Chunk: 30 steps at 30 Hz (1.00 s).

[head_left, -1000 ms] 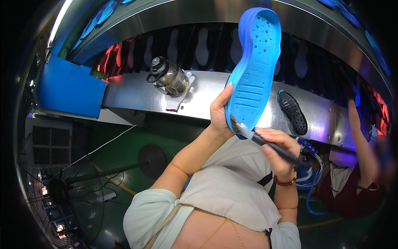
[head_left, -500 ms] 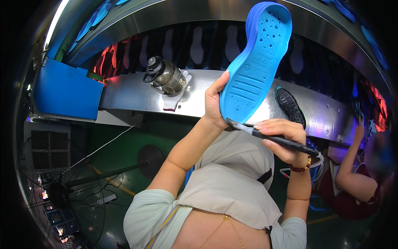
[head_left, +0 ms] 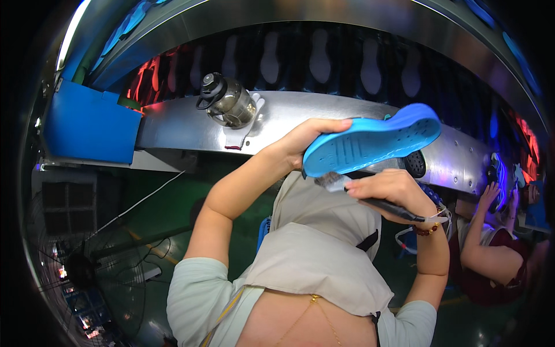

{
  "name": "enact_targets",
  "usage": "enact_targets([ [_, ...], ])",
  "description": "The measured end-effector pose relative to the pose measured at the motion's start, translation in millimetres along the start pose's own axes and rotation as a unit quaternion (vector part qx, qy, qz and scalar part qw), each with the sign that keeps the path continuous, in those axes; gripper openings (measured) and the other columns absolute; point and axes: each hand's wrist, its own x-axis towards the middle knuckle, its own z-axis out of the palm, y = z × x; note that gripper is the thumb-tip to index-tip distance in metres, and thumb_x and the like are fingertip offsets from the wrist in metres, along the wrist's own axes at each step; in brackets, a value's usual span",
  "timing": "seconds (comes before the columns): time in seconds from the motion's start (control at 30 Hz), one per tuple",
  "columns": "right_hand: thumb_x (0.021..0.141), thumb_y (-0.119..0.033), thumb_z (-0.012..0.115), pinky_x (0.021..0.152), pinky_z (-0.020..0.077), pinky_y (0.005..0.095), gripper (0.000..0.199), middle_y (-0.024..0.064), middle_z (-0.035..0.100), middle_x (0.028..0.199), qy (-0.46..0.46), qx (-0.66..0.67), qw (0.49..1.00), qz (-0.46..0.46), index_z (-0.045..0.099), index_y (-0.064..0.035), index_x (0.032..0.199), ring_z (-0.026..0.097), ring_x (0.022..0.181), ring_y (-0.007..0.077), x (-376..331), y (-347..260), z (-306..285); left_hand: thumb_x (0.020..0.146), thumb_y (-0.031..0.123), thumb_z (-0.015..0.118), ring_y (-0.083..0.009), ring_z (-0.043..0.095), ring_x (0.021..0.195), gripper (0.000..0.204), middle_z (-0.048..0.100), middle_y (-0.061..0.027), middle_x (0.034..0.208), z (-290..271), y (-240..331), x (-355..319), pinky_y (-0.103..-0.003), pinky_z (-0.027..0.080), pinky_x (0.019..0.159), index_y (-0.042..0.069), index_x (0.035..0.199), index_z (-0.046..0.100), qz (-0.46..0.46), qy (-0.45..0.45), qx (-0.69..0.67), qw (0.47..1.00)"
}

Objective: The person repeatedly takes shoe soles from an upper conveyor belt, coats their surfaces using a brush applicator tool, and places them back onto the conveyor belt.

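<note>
A blue shoe sole is tilted in front of me, its hollowed inner side with ribs and small holes partly facing me. My left hand is closed on its left end, the thumb along the upper edge. In my right hand is a brush with a black handle and a pale collar. Its dark bristles are at the sole's lower left rim; whether they touch it I cannot tell. A thin cable or tube shows at the back end of the handle.
A lidded drink bottle stands on a pale glove on the metal ledge. Behind runs a dark conveyor with several soles. Partly hidden behind the blue sole lies a black perforated sole. A co-worker sits at right; a fan stands at lower left.
The blue sole has swung from upright to nearly level, its far end coming down to the right. The brush has stayed by its near end. The co-worker's arms have shifted.
</note>
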Motion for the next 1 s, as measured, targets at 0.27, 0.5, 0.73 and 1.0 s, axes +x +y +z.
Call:
enact_targets([
  [0.27,0.069,-0.004,0.065,0.069,0.0507,0.0308,0.02,0.0099,0.065,0.092,-0.129,-0.053,0.99,0.013,0.064,-0.0054,0.09,0.063,0.084,0.0234,-7,9,-11,0.084,0.034,0.053,-0.0221,0.058,0.091,0.051,0.056,-0.0184,0.105,-2,0,-12,-0.032,0.049,0.075,-0.003,0.118,0.047,-0.074,0.02,0.163,0.984],
  [0.5,0.07,-0.002,0.062,0.073,0.0491,0.0287,0.021,0.0097,0.064,0.094,-0.073,-0.044,0.995,0.045,0.062,-0.0045,0.09,0.062,0.086,0.0236,-14,16,-29,0.084,0.038,0.052,-0.0212,0.057,0.094,0.054,0.054,-0.0185,0.109,-11,1,-19,-0.03,0.048,0.077,-0.004,0.118,0.047,-0.096,0.032,0.177,0.979],
  [0.73,0.071,-0.004,0.063,0.07,0.0497,0.0286,0.014,0.0105,0.064,0.089,0.0,-0.076,0.997,0.033,0.061,-0.0032,0.085,0.062,0.082,0.0252,-14,23,-38,0.084,0.039,0.051,-0.0198,0.057,0.091,0.055,0.055,-0.0185,0.108,-23,-2,-22,-0.029,0.048,0.076,-0.004,0.118,0.047,-0.075,0.059,0.193,0.977],
  [1.0,0.074,-0.005,0.064,0.059,0.0497,0.0238,0.023,0.0088,0.065,0.081,0.02,0.204,0.947,0.249,0.064,-0.0017,0.096,0.062,0.068,0.0141,-16,20,-33,0.087,0.034,0.044,-0.0278,0.054,0.102,0.055,0.049,-0.0193,0.117,-39,-19,-17,-0.039,0.045,0.087,-0.001,0.128,0.033,0.017,0.01,0.015,1.0],
])
